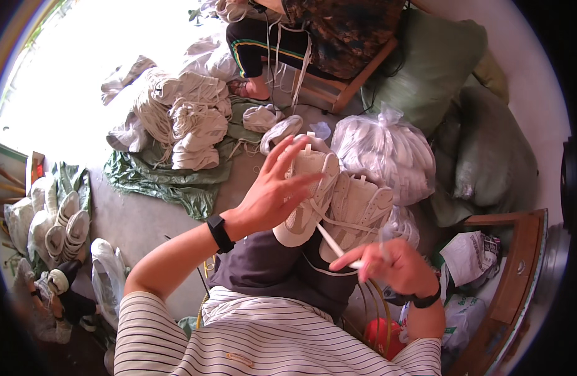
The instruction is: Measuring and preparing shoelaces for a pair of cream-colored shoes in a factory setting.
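Note:
A pair of off-white sneakers rests on my lap, the left sneaker (294, 235) tilted against the right sneaker (357, 210). My left hand (273, 188) lies over the side of the left sneaker, its fingers spread and not wrapped round anything. A white shoelace (328, 237) stretches tight from between the sneakers down to my right hand (391, 268). That hand is pinched on the lace; its fingers are a little blurred. Other laces cross the front of the right sneaker.
A heap of pale shoes and laces (188, 113) lies on a green sheet (169, 178). Ahead, a person (345, 37) sits on a wooden chair. A clear bag of shoes (382, 150) and green sacks (432, 62) stand to the right, beyond a wooden frame (520, 282). More people work at left.

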Action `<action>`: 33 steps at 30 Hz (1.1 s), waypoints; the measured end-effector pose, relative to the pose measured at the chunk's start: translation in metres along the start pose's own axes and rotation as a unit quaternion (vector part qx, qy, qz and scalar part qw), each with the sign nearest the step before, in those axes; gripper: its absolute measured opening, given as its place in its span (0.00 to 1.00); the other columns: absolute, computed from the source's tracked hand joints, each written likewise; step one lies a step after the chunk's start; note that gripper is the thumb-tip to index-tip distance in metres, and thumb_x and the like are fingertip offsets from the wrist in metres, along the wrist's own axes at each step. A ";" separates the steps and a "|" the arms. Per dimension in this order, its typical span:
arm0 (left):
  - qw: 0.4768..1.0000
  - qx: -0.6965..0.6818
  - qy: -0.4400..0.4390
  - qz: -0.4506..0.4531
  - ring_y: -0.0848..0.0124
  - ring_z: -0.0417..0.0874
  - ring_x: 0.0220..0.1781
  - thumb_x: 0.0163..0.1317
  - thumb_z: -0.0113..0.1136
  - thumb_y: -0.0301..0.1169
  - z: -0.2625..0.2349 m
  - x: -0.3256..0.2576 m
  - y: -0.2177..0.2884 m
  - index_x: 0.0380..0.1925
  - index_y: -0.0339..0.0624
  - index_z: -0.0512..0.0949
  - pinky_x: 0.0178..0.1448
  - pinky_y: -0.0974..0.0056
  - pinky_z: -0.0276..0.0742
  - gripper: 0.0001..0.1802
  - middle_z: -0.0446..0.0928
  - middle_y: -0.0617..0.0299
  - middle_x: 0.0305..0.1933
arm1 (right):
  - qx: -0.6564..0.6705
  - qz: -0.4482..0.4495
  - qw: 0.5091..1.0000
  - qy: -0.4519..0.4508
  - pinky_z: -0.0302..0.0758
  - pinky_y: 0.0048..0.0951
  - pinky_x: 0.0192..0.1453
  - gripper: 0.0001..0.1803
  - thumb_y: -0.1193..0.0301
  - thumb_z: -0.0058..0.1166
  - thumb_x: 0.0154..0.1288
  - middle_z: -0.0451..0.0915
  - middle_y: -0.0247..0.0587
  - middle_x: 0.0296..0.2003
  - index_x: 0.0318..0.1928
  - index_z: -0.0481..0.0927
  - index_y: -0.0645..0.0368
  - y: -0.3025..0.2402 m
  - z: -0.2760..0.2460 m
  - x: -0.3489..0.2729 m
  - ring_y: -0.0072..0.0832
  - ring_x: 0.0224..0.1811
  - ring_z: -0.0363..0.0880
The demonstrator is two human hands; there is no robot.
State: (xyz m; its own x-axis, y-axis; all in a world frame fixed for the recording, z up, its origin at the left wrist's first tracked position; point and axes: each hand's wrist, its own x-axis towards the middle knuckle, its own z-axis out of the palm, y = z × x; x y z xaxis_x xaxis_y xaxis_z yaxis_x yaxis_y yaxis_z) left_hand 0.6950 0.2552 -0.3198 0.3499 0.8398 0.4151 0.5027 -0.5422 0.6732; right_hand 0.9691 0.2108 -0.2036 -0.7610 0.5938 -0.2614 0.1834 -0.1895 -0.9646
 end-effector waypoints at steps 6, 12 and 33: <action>0.975 0.072 -0.181 0.106 0.51 0.47 0.82 0.55 0.71 0.35 -0.003 0.010 0.014 0.35 0.48 0.87 0.82 0.44 0.47 0.09 0.57 0.56 0.78 | -0.052 0.048 0.997 -0.024 0.70 0.20 0.41 0.20 0.59 0.49 0.78 0.77 0.28 0.32 0.55 0.81 0.63 -0.005 0.022 -0.006 0.15 0.32 0.71; 0.977 0.029 -0.185 0.098 0.52 0.55 0.78 0.60 0.65 0.33 -0.008 0.003 0.029 0.31 0.39 0.81 0.78 0.48 0.58 0.08 0.67 0.54 0.68 | -0.054 0.069 0.996 0.006 0.69 0.19 0.42 0.21 0.59 0.50 0.78 0.75 0.27 0.29 0.57 0.80 0.62 -0.003 0.026 -0.011 0.14 0.33 0.71; 0.897 -0.409 -0.169 -0.014 0.69 0.79 0.43 0.62 0.66 0.29 -0.054 0.020 0.098 0.42 0.40 0.80 0.53 0.61 0.70 0.09 0.79 0.61 0.37 | -0.025 0.119 0.993 -0.007 0.69 0.19 0.41 0.15 0.64 0.52 0.76 0.79 0.27 0.35 0.51 0.81 0.62 0.034 0.019 -0.014 0.13 0.33 0.68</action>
State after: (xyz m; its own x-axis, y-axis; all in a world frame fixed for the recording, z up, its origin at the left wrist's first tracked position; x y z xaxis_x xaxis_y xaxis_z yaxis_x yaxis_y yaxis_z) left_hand 0.7089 0.2206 -0.2128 0.6358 0.7216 0.2739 -0.1836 -0.2033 0.9617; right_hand 0.9741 0.1812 -0.2321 -0.7005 0.5264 -0.4820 0.3892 -0.2844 -0.8762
